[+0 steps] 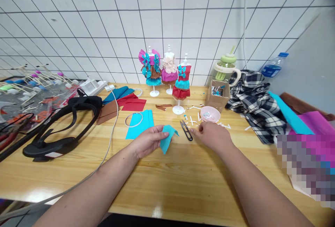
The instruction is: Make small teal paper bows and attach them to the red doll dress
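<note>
My left hand (149,140) is closed on a small piece of turquoise crepe paper (167,139), pinched between thumb and fingers above the table. My right hand (213,135) is low over the table with its fingers bent but apart, and I see nothing in it. Close to its fingertips lies a pair of black thread snips (186,131), blades pointing away from me. Just beyond that hand stands a pink bowl (210,114) with small pale bits inside. Left of my left hand, a folded turquoise crepe sheet (145,124) lies flat, partly under a white ring (133,119).
Three small dress forms (181,83) in crepe-paper dresses stand by the tiled wall. White scraps (193,119) lie around the bowl. Red sheets (134,104), a black headset (62,125) and a cable (111,139) are at left. A cardboard box (217,96) and checked cloth (255,103) sit right.
</note>
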`<state>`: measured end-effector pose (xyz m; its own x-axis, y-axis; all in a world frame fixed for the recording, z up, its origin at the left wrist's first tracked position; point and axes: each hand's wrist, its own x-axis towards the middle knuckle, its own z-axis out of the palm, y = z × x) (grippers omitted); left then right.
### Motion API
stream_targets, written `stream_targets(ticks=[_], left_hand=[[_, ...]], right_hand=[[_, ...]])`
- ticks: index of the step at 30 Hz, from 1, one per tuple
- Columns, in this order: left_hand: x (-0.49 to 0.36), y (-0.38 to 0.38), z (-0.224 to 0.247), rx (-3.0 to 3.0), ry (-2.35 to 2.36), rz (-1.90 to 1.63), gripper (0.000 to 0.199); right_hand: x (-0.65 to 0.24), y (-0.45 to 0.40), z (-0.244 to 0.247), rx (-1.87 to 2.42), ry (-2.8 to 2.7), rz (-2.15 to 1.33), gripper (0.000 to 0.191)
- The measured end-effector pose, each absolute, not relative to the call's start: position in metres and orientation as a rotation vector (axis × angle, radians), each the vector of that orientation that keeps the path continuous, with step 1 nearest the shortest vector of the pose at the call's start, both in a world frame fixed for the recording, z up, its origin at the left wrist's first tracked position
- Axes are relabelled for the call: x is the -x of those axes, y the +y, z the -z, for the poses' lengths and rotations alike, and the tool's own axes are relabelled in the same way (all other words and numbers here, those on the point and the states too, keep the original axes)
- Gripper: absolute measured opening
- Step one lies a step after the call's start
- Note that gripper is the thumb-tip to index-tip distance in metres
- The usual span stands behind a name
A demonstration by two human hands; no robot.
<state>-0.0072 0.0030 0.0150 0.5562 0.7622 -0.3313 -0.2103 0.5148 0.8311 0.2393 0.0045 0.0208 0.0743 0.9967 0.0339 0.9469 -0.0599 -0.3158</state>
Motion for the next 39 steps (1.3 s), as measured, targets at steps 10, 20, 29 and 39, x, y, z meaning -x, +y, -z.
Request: stream_targets(ticks=[10,20,29,39], left_hand=[[0.002,0.003,-0.013,-0.912,0.887,-0.814,0.046],[0.002,0.003,-0.01,-0.813,0.872,-0.827,0.03],[0.001,0.005,-0.006,-0.853,0.881,-0.901,0.034],[0.0,0.006,-0.002,-0.867,0.898,-0.907,0.039]], right_hand=[[-0.225,0.004,-0.004,2.092,-2.151,-0.262,0.015],[-0.236,0.005,-0.007,2.095,-2.245,-0.296,0.027],[-0.23,0.003,-0.008,2.107,-2.28,-0.323,0.015],[-0.211,-0.015,-0.026,1.722,-2.056,-0.932,0.041]])
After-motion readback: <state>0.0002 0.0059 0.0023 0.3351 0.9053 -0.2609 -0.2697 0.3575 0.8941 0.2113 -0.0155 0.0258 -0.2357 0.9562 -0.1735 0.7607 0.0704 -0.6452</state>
